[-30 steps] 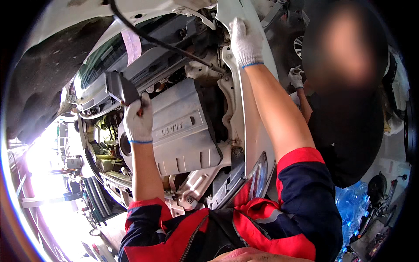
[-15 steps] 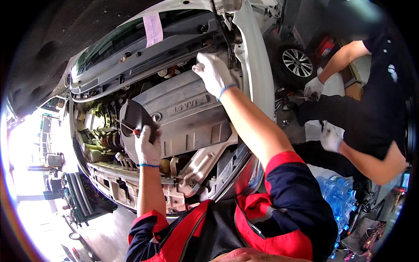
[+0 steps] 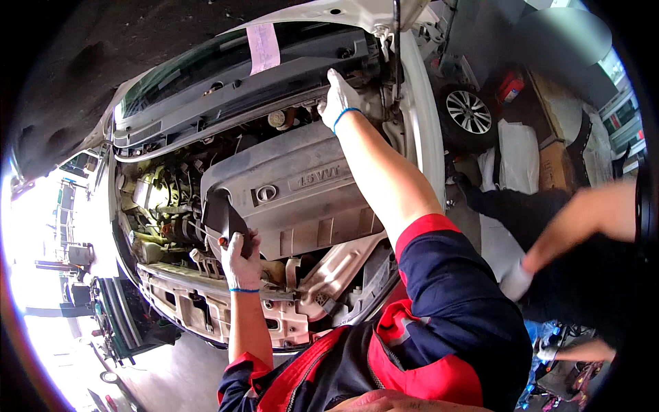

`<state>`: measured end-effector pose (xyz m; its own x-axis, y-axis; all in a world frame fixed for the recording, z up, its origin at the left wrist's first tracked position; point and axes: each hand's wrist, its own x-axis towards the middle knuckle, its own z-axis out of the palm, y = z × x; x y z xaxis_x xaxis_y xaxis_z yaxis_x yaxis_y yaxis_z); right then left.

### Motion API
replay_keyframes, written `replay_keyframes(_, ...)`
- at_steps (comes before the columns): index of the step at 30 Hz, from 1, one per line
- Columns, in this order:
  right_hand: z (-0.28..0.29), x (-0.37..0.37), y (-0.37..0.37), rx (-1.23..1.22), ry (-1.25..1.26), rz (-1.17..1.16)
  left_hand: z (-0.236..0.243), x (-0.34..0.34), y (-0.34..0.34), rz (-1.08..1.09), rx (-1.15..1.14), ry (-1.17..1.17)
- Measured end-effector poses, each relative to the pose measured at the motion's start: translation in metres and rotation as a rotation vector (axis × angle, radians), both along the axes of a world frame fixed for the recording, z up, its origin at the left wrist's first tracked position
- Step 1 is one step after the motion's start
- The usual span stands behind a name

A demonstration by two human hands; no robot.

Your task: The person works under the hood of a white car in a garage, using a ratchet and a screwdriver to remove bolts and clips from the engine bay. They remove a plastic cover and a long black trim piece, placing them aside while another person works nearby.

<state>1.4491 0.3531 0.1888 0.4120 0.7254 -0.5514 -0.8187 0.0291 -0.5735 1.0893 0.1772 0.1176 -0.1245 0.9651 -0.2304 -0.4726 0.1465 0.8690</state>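
Note:
My left hand (image 3: 241, 264), in a white glove, is closed round a dark, curved plastic piece (image 3: 225, 216) at the front left corner of the engine cover (image 3: 292, 202). A thin screwdriver (image 3: 223, 242) with a red end shows in the same hand; most of its handle is hidden. At the back of the bay my gloved right hand (image 3: 340, 99) hovers by the cover's rear edge, its index finger and thumb apart. Nothing shows in it. The broad grey cover lies over the engine, and whether the right hand touches anything is unclear.
A raised hood (image 3: 68, 89) hangs at upper left, with a prop rod (image 3: 397, 48) behind my right hand. Exposed engine parts (image 3: 154, 196) lie left of the cover. To the right are a wheel (image 3: 468, 110), a red canister (image 3: 509, 88) and a blurred co-worker's arm (image 3: 576, 220).
My left hand has drawn the plastic piece toward the car's front, uncovering the cover's emblem. My right hand has shifted toward the windshield. The co-worker has moved lower in view.

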Motion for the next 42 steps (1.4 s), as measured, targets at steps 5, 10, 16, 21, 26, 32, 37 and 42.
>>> replay_keyframes(5, -0.036, 0.024, 0.022, -0.017, -0.309, 0.1, 0.026, 0.041, 0.067, -0.107, 0.08, -0.254)
replay_keyframes(10, -0.01, 0.01, 0.015, 0.283, 0.012, -0.051, 0.003, 0.042, 0.205, -0.176, 0.343, 0.079)
replay_keyframes(16, -0.028, 0.014, 0.031, 0.689, 0.221, -0.193, 0.011, 0.088, 0.269, -0.13, 0.436, 0.029)
replay_keyframes(21, -0.041, 0.033, 0.031, 0.675, 0.21, -0.142, 0.034, 0.129, 0.257, 0.023, 0.163, -0.342)
replay_keyframes(26, -0.057, 0.046, 0.031, 0.583, 0.132, -0.142, 0.041, 0.142, 0.254, 0.024, 0.165, -0.277)
replay_keyframes(32, -0.058, 0.038, 0.027, 0.608, 0.026, -0.142, 0.032, 0.139, 0.242, 0.139, 0.218, -0.318)
replay_keyframes(37, -0.048, 0.025, 0.013, 0.571, 0.181, -0.11, 0.049, 0.132, 0.23, 0.143, 0.105, -0.241)
replay_keyframes(42, -0.037, 0.024, 0.014, 0.347, 0.135, -0.083, 0.056, 0.118, 0.233, 0.109, 0.209, 0.082)
